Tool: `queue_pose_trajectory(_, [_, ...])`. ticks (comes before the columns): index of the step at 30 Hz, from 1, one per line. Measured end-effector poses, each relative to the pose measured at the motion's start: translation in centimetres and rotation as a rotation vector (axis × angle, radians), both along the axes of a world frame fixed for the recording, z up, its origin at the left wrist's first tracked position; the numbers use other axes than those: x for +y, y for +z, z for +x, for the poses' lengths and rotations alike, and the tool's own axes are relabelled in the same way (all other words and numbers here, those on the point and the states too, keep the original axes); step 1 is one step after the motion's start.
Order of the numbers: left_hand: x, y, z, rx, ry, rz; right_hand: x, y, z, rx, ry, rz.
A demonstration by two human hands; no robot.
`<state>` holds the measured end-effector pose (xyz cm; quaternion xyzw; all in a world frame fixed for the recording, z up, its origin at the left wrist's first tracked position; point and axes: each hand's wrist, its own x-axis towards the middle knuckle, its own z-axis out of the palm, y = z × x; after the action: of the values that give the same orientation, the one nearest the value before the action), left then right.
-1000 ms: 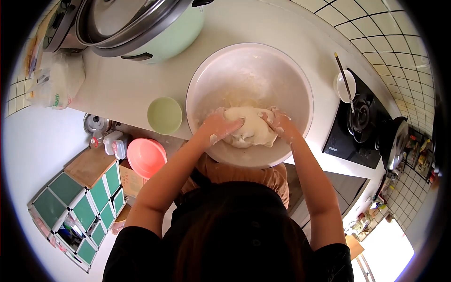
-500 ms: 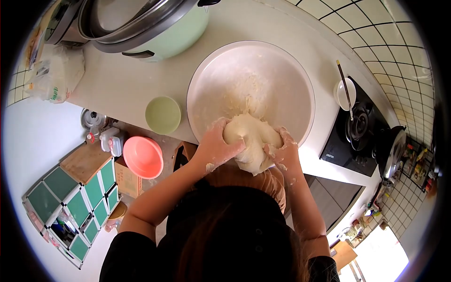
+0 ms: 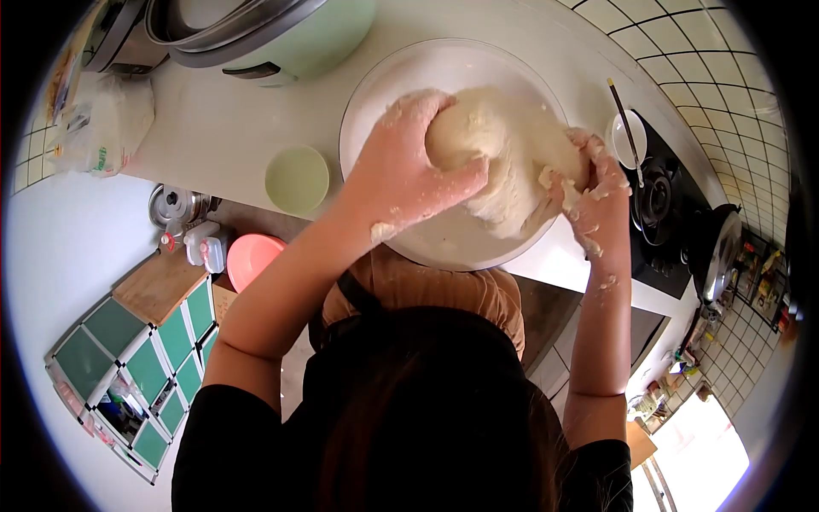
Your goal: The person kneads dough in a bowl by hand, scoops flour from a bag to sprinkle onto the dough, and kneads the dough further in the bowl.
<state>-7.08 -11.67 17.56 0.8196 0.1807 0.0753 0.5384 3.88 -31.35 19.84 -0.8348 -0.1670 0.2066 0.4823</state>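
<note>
A large pale lump of dough is held up between my two hands, above a wide white basin. My left hand grips its left side, with the thumb across the front and the fingers curled round the back. On the other side my right hand clasps the dough's right end; bits of dough cling to its fingers and wrist. The dough looks larger and slightly blurred, and it hides much of the basin's inside.
Left of the basin stands a light green bowl. A pale green cooker is at the back left. To the right are a white bowl with a chopstick-like stick across it and a black stove. A pink basin sits lower left.
Both hands have lifted the dough up from the basin's near edge, forward and to the right. They are farther apart now, and the dough is spread wider between them.
</note>
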Motion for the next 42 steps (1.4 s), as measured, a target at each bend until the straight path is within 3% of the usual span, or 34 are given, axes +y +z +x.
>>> queue_pose_trajectory(7, [2.3, 0.7, 0.4, -0.306, -0.125, 0.247, 0.4, 0.9, 0.5, -0.277, 0.074, 0.089])
queue_pose_trajectory(11, [1.2, -5.7, -2.3, -0.166, -0.143, 0.218, -1.2, -5.5, -1.4, -0.386, 0.175, -0.058])
queue_pose_trajectory(14, [0.1, -11.0, -4.6, 0.139, -0.321, 0.366, -2.7, -10.6, -2.3, -0.189, 0.340, -0.324])
queue_pose_trajectory(16, [0.5, -10.5, -4.6, 0.225, -0.409, 0.508, -3.0, -10.7, -1.8, 0.044, 0.417, -0.485])
queue_pose_trajectory(18, [0.9, -9.0, -5.5, 0.176, -0.431, 0.630, -3.2, -8.4, -1.7, 0.062, 0.462, -0.525])
queue_pose_trajectory(22, [2.8, -4.9, -5.3, 0.017, -0.150, 0.599, -3.4, -5.9, -1.9, 0.018, 0.517, -0.591])
queue_pose_trajectory(26, [4.4, -2.3, -5.6, 0.087, -0.111, 0.524, -2.4, -3.1, -2.0, -0.023, 0.495, -0.619])
queue_pose_trajectory(31, [4.0, -3.8, -6.3, 0.113, -0.128, 0.444, -0.6, 2.5, -0.8, -0.363, 0.099, -0.396])
queue_pose_trajectory(32, [3.7, -4.2, -6.3, 0.101, -0.125, 0.427, 0.2, 2.3, -0.5, -0.513, 0.126, -0.337])
queue_pose_trajectory(35, [2.7, -4.6, -6.0, 0.084, -0.129, 0.383, 3.2, -4.7, -1.2, -0.784, 0.242, -0.344])
queue_pose_trajectory(36, [2.4, -4.5, -5.8, 0.086, -0.133, 0.378, 4.9, -6.7, -2.2, -0.739, 0.325, -0.519])
queue_pose_trajectory(37, [2.1, -4.4, -5.6, 0.088, -0.136, 0.373, 5.5, -11.8, -2.8, -0.734, 0.626, -0.945])
queue_pose_trajectory(38, [2.0, -4.2, -5.7, 0.093, -0.139, 0.367, 4.7, -18.2, -4.2, -0.723, 0.440, -0.650])
queue_pose_trajectory(41, [2.2, -3.8, -6.1, 0.094, -0.139, 0.317, 5.4, -17.7, -1.3, -0.636, 0.569, -0.649])
queue_pose_trajectory(42, [2.2, -3.8, -6.6, 0.100, -0.125, 0.311, 4.7, -17.6, 0.4, -0.481, 0.570, -0.404])
